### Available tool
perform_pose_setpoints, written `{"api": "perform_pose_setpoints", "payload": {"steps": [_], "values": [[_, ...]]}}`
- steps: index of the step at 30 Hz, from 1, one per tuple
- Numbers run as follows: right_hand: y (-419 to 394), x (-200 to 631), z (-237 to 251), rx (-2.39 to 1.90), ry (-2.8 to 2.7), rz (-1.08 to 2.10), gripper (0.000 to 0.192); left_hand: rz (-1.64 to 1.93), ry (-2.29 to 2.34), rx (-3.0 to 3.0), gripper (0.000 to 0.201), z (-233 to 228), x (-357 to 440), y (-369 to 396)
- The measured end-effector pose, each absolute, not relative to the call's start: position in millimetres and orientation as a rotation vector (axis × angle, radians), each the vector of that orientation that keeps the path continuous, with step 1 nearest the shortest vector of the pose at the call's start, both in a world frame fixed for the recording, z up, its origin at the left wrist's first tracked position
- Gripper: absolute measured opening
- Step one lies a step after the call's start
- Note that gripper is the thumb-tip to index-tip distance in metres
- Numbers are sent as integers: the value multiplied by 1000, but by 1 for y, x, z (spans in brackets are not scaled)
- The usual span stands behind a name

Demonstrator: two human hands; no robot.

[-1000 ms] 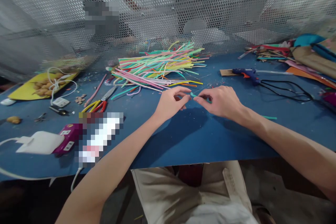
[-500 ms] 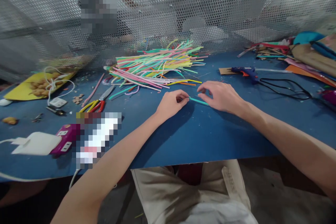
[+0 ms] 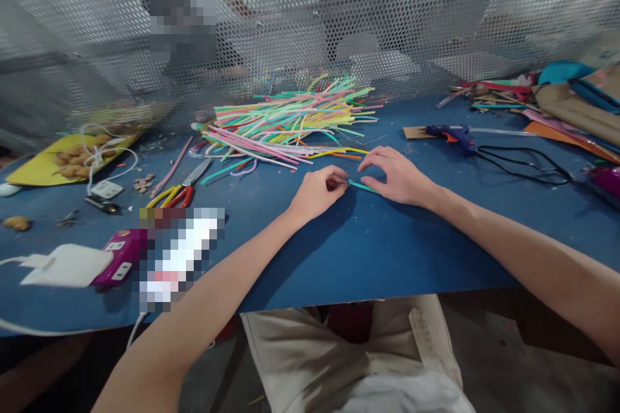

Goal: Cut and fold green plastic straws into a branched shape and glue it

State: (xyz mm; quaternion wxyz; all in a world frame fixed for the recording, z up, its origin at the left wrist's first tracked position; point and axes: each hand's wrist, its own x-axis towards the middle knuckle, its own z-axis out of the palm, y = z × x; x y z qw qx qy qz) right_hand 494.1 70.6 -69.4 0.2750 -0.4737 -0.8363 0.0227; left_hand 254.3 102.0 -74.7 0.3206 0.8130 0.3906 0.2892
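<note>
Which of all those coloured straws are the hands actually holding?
The short teal straw, pinched between the left hand and right hand. It lies alone on the blue table, apart from the heap.

Dim, even overhead light; soft shadows; edges warped, corners blurred.

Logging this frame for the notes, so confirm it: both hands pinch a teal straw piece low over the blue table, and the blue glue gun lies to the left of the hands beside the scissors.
One detail is wrong. The blue glue gun lies to the right of the hands, not beside the scissors. The head view shows it. The rest holds: the left hand and right hand pinch the teal straw piece low over the blue table.
</note>
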Motion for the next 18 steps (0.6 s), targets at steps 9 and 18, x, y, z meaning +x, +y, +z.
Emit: {"api": "perform_pose_setpoints", "payload": {"steps": [9,18], "values": [[70,487,-66,-1266,-2368,-109,32,700,1026,1787,22,-67,258,101],[59,475,-60,-1480,-2248,28,32,626,1033,1319,28,-57,258,102]]}}
